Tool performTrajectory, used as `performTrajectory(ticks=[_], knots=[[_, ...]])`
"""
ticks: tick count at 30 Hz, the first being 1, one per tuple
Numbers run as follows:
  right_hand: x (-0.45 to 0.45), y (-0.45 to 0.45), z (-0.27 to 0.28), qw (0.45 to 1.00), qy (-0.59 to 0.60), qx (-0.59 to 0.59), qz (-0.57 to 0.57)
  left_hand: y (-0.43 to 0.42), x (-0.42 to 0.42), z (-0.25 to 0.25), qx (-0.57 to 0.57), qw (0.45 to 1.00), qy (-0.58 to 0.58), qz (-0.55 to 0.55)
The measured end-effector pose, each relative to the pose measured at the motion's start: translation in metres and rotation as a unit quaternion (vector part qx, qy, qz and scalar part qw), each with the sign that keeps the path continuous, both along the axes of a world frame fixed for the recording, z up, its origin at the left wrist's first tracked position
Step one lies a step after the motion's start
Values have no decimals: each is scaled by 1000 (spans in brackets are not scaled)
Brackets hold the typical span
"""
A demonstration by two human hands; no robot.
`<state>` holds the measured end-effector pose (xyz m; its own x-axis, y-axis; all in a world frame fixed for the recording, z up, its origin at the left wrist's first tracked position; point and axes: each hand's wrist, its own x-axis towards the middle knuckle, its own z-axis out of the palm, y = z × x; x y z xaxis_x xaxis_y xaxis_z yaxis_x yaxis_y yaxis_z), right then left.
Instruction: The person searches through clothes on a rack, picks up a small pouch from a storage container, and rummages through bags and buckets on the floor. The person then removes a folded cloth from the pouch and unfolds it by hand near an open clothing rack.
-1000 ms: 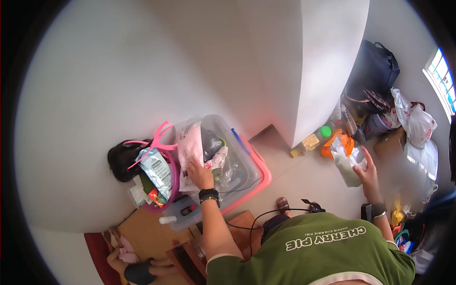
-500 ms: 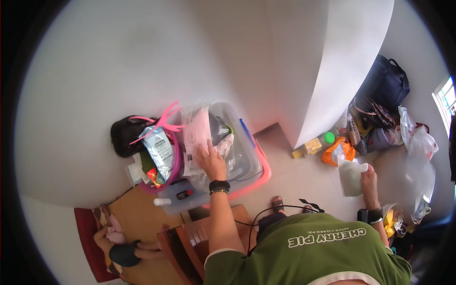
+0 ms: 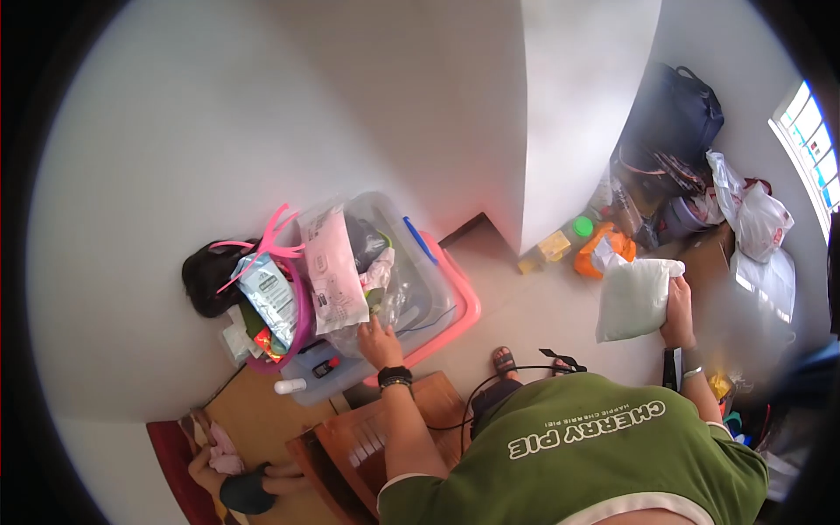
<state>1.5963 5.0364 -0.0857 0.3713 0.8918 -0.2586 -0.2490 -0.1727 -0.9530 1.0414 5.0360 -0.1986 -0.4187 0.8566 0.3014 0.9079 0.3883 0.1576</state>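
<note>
A pale, filled plastic pouch (image 3: 632,300) hangs upright from my right hand (image 3: 678,315), whose fingers are closed round its right edge. My left hand (image 3: 381,343) is open at the near side of a clear plastic box (image 3: 424,262), its fingertips against crumpled clear plastic (image 3: 350,339). Just beyond those fingers, a pink and white printed package (image 3: 335,276) lies on the box's contents. Beside it, a purple basket (image 3: 304,319) holds a silver-blue packet (image 3: 269,293) and other packets.
A pink lid (image 3: 468,302) lies under the box. Below it are a white bottle (image 3: 290,386) and a wooden stool (image 3: 385,433). An orange bag (image 3: 604,249), plastic bags (image 3: 764,223) and a dark backpack (image 3: 682,109) are at the right. Someone's legs (image 3: 284,483) show at lower left.
My left hand has come off the pink and white package, down to the crumpled plastic. My right hand has raised the pouch, which now faces the camera more fully. The view has shifted.
</note>
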Motion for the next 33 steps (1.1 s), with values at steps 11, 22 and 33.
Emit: performTrajectory(ticks=[11,22,33], knots=[[27,-15,-27,998,60,-16,-25,-10,2,-13,-8,999,17,-29],[23,-17,-23,997,67,-3,-32,-5,-10,33,146,963,-200,106],[32,-22,-39,986,-117,76,90,-17,12,1,73,991,-112,-15]])
